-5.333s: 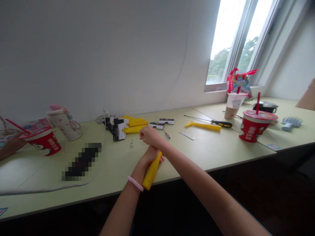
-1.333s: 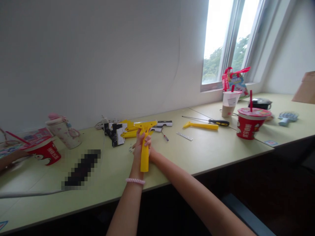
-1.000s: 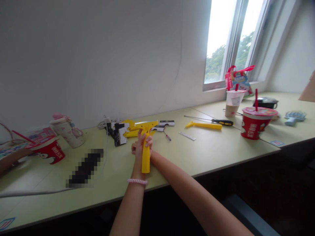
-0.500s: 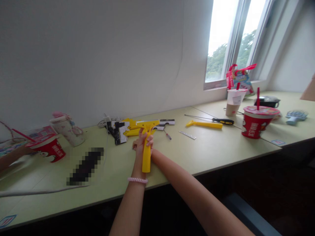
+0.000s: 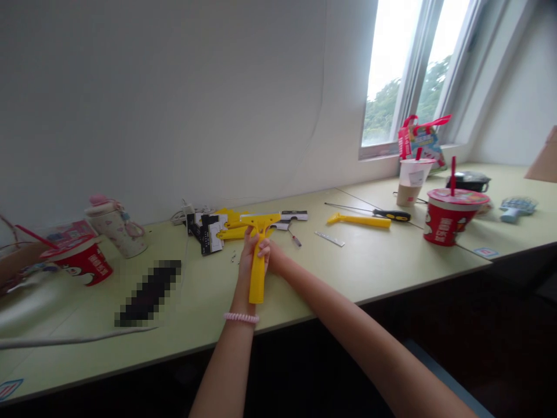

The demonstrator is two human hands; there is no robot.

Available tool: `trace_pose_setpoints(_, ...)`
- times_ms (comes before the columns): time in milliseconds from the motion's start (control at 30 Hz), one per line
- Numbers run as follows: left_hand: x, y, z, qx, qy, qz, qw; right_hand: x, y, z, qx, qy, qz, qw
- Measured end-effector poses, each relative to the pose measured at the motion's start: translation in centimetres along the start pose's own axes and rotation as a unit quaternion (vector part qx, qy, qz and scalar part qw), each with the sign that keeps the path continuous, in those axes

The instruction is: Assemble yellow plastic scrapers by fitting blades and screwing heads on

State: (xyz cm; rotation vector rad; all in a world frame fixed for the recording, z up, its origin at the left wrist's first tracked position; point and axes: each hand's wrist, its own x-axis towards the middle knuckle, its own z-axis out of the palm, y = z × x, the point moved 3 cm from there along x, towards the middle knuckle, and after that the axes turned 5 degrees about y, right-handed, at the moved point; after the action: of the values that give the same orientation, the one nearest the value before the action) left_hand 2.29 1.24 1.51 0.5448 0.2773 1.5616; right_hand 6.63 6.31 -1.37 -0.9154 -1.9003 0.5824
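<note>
the scraper (image 5: pixel 257 276) is yellow and the wristband (image 5: pixel 241 318) pink.

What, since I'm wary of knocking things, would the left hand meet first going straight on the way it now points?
Probably the yellow plastic handles lying beyond the yellow scraper it holds; depth is unclear, so it might pass above them toward the wall.

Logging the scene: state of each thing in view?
Yellow scraper: held
Left hand: closed around it
Right hand: grip mostly hidden
Other yellow tool: lying
Large screwdriver: lying
Small screwdriver: lying
Metal strip: lying flat
Left red cup: lidded, straw in
Right red cup: lidded, straw in
Clear cup: partly full, lidded
Bottle: capped
</note>
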Motion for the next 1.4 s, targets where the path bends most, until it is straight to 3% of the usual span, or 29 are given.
trace_pose_setpoints(133, 0.1, -0.1, 0.0, -0.008, 0.012, -0.023, 1.000, -0.9, 1.3, -1.6, -0.195, -0.063, 0.006, 0.979)
trace_pose_setpoints(300, 0.7, -0.3, -0.8, 0.006, 0.050, -0.056, 0.997, -1.7, 2.5, -3.0, -0.266, -0.059, -0.018, 0.962)
trace_pose_setpoints(400, 0.9, -0.4, -1.1, 0.016, 0.054, -0.066, 0.996, -1.4, 3.6, -5.5, -0.210, 0.002, 0.074, 0.975)
trace_pose_setpoints(500, 1.0, -0.5, -1.2, 0.037, 0.053, -0.074, 0.995, -1.1, 4.3, -8.1, -0.071, 0.056, 0.154, 0.984)
trace_pose_setpoints(633, 1.0, -0.8, -1.2, 0.072, 0.064, -0.091, 0.991, -0.9, 4.3, -10.1, 0.151, 0.130, 0.176, 0.964)
trace_pose_setpoints(733, 0.9, -1.0, -1.1, 0.092, 0.061, -0.097, 0.989, -0.9, 4.3, -10.3, 0.238, 0.139, 0.172, 0.946)
trace_pose_setpoints(933, 0.8, -1.2, -1.2, 0.140, 0.053, -0.096, 0.984, -1.1, 4.3, -10.0, 0.267, 0.130, 0.198, 0.934)
trace_pose_setpoints(1033, 0.8, -1.4, -1.2, 0.152, 0.034, -0.096, 0.983, -1.1, 3.6, -9.7, 0.269, 0.103, 0.187, 0.939)
trace_pose_setpoints(1400, 0.6, -1.3, -0.9, 0.177, 0.038, -0.094, 0.979, -1.2, 3.2, -9.7, 0.204, 0.123, 0.155, 0.959)
